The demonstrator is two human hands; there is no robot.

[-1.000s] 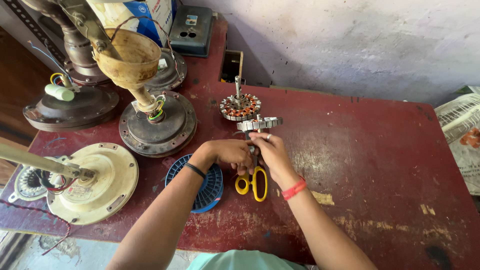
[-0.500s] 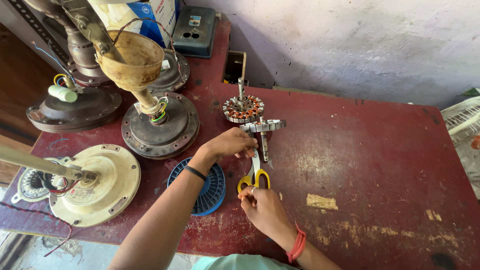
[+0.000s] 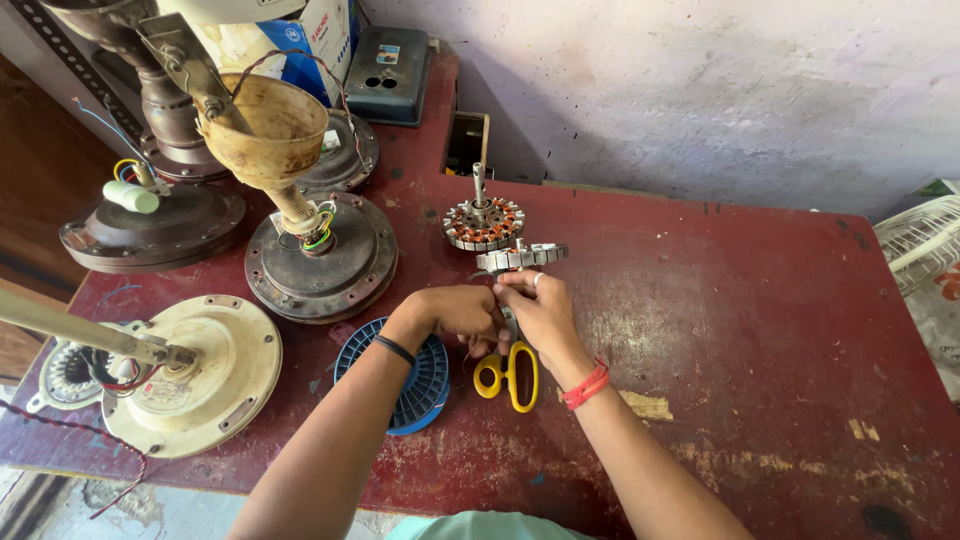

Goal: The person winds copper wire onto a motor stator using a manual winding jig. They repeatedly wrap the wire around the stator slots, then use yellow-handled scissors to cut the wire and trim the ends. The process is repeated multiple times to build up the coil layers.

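My left hand [image 3: 452, 312] and my right hand [image 3: 541, 308] meet in the middle of the red table [image 3: 740, 330], just below a bare metal stator core [image 3: 522, 256]. The right fingertips pinch at the core's near edge. The left hand is curled shut, apparently on a thin wire, which is too fine to see clearly. Behind the core stands a wound stator [image 3: 483, 222] with copper coils and an upright shaft. Yellow-handled scissors [image 3: 509, 376] lie under my right wrist, blades hidden by the hands. A blue wire spool [image 3: 421, 387] lies flat under my left forearm.
Several ceiling fan motors crowd the left side: a cream one [image 3: 195, 372] at the near left, a dark one [image 3: 325, 262] with a tan cup-shaped cover [image 3: 265, 125] above it, and another dark one [image 3: 150, 222] further left. A grey box [image 3: 390, 72] sits at the back by the wall.
Half a second ago my right hand was drawn back toward me beside the scissors; it has returned up to the stator core. My left hand has barely moved.
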